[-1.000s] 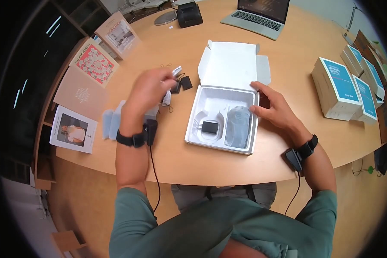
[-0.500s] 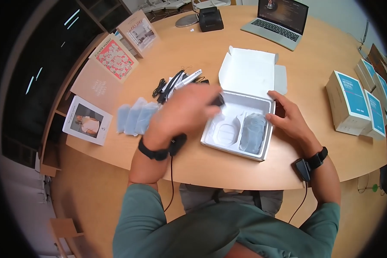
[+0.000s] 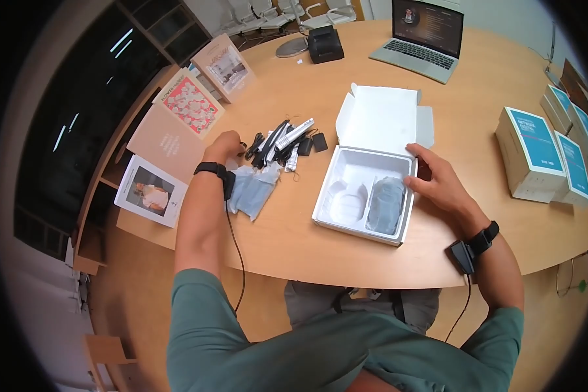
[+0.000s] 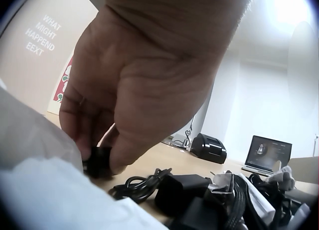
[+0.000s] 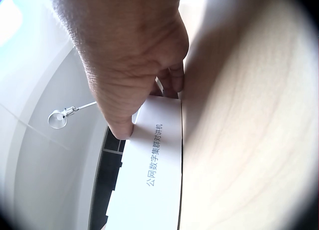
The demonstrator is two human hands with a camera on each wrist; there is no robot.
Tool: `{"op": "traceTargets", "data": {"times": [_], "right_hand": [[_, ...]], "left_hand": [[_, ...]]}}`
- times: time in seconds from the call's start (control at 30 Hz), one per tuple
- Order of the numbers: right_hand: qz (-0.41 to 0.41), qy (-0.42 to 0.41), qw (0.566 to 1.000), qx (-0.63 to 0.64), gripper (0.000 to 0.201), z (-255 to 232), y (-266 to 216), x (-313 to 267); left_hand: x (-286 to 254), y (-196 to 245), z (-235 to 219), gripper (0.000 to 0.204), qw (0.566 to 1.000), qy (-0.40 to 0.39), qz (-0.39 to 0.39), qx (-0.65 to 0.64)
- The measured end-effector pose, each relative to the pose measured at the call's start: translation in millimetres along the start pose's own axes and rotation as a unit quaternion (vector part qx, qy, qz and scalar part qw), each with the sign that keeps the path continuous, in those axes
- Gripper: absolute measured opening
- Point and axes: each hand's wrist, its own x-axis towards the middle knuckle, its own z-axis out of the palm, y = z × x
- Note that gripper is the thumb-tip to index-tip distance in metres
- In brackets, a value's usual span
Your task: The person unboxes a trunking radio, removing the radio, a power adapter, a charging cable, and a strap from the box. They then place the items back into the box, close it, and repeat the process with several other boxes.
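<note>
My left hand [image 3: 223, 147] is at the left of the table and pinches a small black charger [image 4: 98, 162] between thumb and fingers, low over the tabletop. Right beside it lie a pile of black cables and adapters [image 3: 287, 145] and several bluish plastic pouches [image 3: 253, 191]. My right hand [image 3: 441, 179] grips the right side of an open white box [image 3: 338, 222], thumb at the rim and fingers behind the wall. In the box's moulded tray, a dark device in a clear plastic bag [image 3: 385, 206] fills the right compartment. The round left hollow [image 3: 346, 202] is bare.
Upright books [image 3: 191, 104] line the left edge. At the back stand a black printer-like device [image 3: 325, 44] and an open laptop [image 3: 421, 49]. White boxes with blue labels [image 3: 534, 150] are stacked at the right. A lamp [image 5: 59, 119] shows in the right wrist view.
My left hand took the charger out of the box's tray and carried it left to beside the cable pile. My right hand has stayed on the box. The head view has shifted.
</note>
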Motion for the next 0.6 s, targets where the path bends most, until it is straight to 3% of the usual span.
{"op": "traceTargets", "data": {"times": [0.13, 0.2, 0.27, 0.33, 0.4, 0.5, 0.57, 0.6], "right_hand": [[0.013, -0.010, 0.999, -0.028, 0.066, -5, -11, -3], [0.037, -0.024, 0.999, -0.031, 0.061, -6, -11, -3], [0.015, -0.018, 0.998, -0.062, 0.053, -6, -7, -1], [-0.021, 0.001, 0.998, -0.063, 0.049, -4, 0, -2], [0.008, -0.009, 0.998, -0.061, 0.050, -4, -4, -2], [0.023, -0.008, 0.998, -0.059, 0.051, -3, 0, -1], [0.021, -0.001, 0.999, -0.036, 0.052, 0, 3, -1], [0.030, 0.013, 0.999, -0.016, 0.053, 1, 5, 0]], "left_hand": [[-25, 29, -34, 0.040, 0.999, 0.001, 0.031, 0.021], [-67, 75, -64, 0.037, 0.971, 0.211, 0.069, -0.085], [-117, 139, -91, 0.037, 0.909, 0.136, 0.219, -0.326], [-169, 200, -108, 0.034, 0.850, 0.068, 0.409, -0.324], [-198, 246, -92, 0.039, 0.811, 0.120, 0.499, -0.282], [-217, 290, -82, 0.049, 0.811, 0.134, 0.535, -0.196], [-220, 300, -80, 0.056, 0.850, 0.017, 0.503, -0.155], [-221, 297, -78, 0.056, 0.857, 0.019, 0.492, -0.152]]}}
